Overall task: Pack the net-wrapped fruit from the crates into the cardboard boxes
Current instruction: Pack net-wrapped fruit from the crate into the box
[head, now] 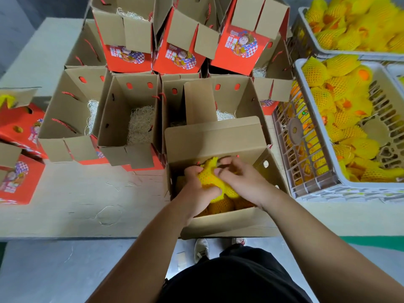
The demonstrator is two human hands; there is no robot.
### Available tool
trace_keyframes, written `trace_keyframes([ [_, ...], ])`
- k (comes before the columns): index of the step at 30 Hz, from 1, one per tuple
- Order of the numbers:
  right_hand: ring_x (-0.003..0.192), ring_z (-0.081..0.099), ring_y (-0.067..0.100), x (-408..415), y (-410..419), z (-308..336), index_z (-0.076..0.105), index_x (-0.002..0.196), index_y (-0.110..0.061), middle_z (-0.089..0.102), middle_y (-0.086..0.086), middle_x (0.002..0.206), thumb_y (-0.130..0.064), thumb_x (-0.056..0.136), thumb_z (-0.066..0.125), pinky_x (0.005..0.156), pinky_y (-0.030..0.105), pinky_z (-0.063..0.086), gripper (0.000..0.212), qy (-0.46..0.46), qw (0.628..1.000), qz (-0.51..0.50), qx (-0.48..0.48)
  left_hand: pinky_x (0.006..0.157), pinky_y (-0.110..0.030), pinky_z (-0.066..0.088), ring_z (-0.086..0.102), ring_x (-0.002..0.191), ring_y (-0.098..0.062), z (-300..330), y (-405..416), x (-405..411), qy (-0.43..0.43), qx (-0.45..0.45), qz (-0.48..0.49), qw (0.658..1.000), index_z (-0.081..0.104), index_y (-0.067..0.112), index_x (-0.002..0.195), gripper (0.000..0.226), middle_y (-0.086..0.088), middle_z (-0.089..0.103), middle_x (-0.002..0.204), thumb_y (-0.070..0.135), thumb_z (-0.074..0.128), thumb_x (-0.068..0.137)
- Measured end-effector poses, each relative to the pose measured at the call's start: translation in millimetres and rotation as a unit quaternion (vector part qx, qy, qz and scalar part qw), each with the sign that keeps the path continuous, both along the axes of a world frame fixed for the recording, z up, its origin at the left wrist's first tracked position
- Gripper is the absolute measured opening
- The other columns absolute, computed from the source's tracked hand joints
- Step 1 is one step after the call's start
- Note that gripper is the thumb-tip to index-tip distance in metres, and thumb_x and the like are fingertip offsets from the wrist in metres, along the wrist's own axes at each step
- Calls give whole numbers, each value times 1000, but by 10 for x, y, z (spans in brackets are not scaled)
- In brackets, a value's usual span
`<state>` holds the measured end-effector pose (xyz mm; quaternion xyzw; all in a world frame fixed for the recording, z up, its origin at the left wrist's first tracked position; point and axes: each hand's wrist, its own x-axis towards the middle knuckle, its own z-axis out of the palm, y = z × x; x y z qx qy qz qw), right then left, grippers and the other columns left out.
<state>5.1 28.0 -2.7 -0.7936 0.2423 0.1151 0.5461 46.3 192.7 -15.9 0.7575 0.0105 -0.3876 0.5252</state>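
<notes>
Cardboard box [220, 224] with net-wrapped fruit [209, 179]

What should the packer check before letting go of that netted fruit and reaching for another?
1. Both hands on the fruit: left hand and right hand hold the netted fruit. Ok.
2. Fruit over the open box, not the table: ok.
3. Room left in the box: other fruit lies beneath; depth cannot tell.
4. Net fully covering the fruit: cannot tell.
5. Crate on the right has fruit left: ok.
6. Next boxes open, padded: ok.
</notes>
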Motion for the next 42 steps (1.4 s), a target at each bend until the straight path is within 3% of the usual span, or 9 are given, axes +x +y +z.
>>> trace_keyframes([
  [4,96,70,27,80,140,-103,63,116,-19,74,4,100,-28,88,78,90,42,57,32,7,999,33,34,95,-41,60,68,110,-23,125,165,59,52,-55,-34,997,32,44,135,68,2,55,127,26,66,79],
  [7,86,62,17,118,239,-118,54,122,-24,64,-4,94,-51,77,79,81,36,55,58,65,997,35,-13,77,-24,59,66,101,-6,185,354,141,-100,11,-58,993,31,51,133,48,17,59,122,27,55,99],
  [11,106,61,23,201,583,-110,46,137,-25,62,-1,121,-72,68,69,83,36,53,86,173,960,182,-125,90,-23,50,59,108,0,181,444,170,-332,68,4,941,48,35,132,34,15,62,120,14,44,106],
  [19,98,56,27,382,659,117,59,125,-15,61,8,116,-54,94,62,82,31,45,51,205,859,384,-268,86,-34,59,65,93,3,90,436,217,-302,64,86,947,59,36,116,26,20,69,104,17,43,109],
  [23,82,56,21,319,744,13,54,108,-23,63,-1,99,-55,81,68,64,28,42,44,170,898,317,-254,84,-33,56,62,99,2,104,394,223,-355,126,5,926,58,37,122,23,23,67,110,24,47,106],
  [27,84,67,20,263,489,1,49,135,-28,64,-2,98,-56,68,68,66,33,60,74,177,967,163,-87,77,-25,52,59,99,3,94,444,170,-387,120,-78,911,53,44,125,29,27,63,112,26,53,102],
  [31,78,67,18,217,178,1,55,121,-27,69,2,97,-55,78,62,64,27,57,52,223,970,97,25,94,-36,54,54,111,-13,29,437,163,-461,202,-243,829,48,36,135,42,12,61,124,21,60,98],
  [36,116,66,38,149,-50,-15,51,140,-12,64,22,130,-44,93,61,101,47,53,58,273,950,50,140,105,-43,42,51,123,-33,-94,220,277,-495,410,-423,639,43,18,139,45,-11,55,134,17,60,97],
  [42,117,56,24,153,-85,-19,50,138,-17,57,8,130,-47,90,61,88,28,50,58,284,945,156,52,94,-42,47,62,117,-33,-133,31,356,-495,411,-380,664,45,18,133,36,-8,65,128,19,55,99],
])
